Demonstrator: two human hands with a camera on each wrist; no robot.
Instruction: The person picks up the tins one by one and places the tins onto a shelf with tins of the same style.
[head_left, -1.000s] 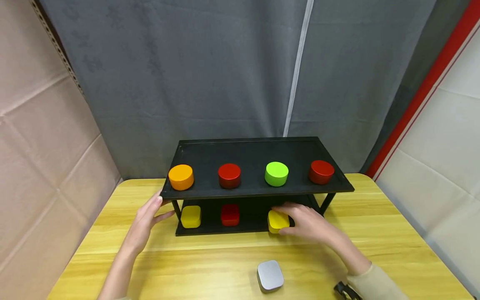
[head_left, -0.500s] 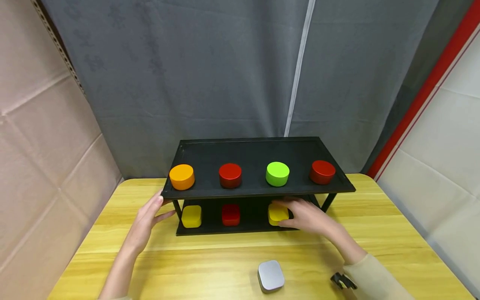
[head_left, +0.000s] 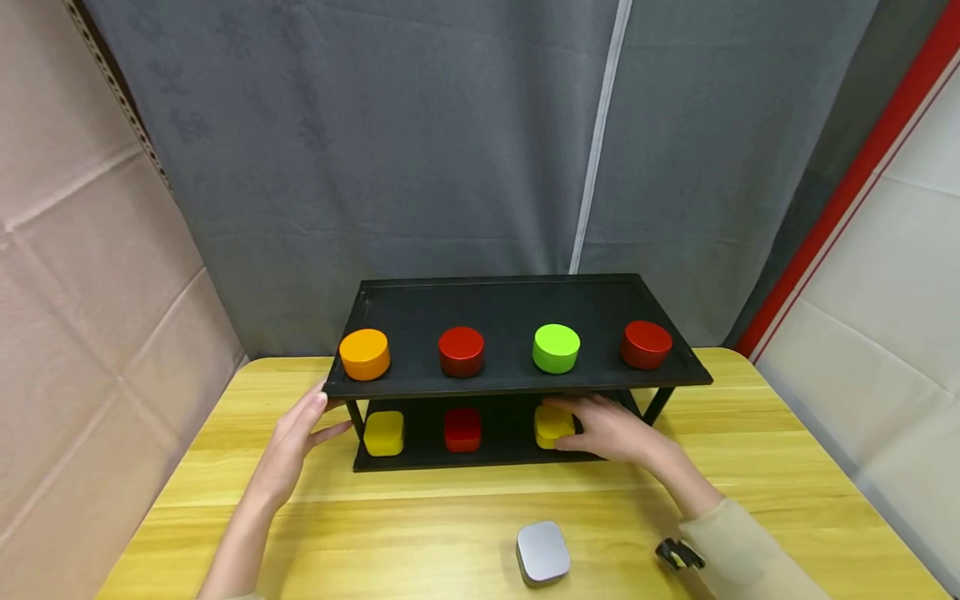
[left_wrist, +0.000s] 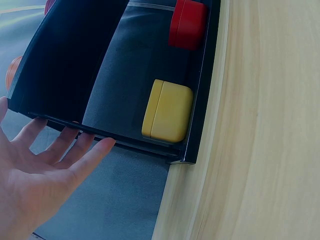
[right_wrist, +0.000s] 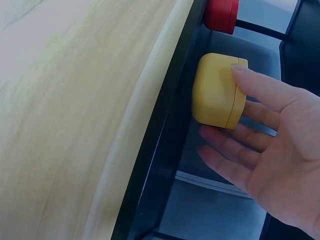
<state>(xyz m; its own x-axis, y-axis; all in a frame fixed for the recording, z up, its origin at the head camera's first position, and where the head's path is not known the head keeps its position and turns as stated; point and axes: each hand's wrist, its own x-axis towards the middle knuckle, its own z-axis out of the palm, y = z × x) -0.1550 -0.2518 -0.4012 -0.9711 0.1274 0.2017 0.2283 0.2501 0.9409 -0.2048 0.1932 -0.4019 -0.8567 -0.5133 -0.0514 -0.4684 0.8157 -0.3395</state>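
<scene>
On the lower level of a black two-tier shelf (head_left: pixel 495 308), my right hand (head_left: pixel 611 429) holds a yellow square tin (head_left: pixel 552 427) with rounded corners. In the right wrist view the thumb lies on that tin's (right_wrist: pixel 216 92) lid edge, and the fingers reach around its far side. My left hand (head_left: pixel 288 450) rests against the shelf's left end, fingers extended. Its fingertips (left_wrist: pixel 106 144) meet the end rim in the left wrist view. Left of the held tin, a red square tin (head_left: pixel 462 430) and another yellow square tin (head_left: pixel 384 433) sit on the lower level.
The upper level carries an orange round tin (head_left: pixel 364 354), a red round tin (head_left: pixel 461 352), a green round tin (head_left: pixel 556 348) and another red round tin (head_left: pixel 646 344). A silver square tin (head_left: pixel 543 552) lies on the wooden table (head_left: pixel 420 533) in front. A grey curtain (head_left: pixel 420 150) hangs behind.
My right hand has moved the yellow tin back from the lower level's front edge, further in under the upper level, then slightly left. My left hand stays at the shelf's end.
</scene>
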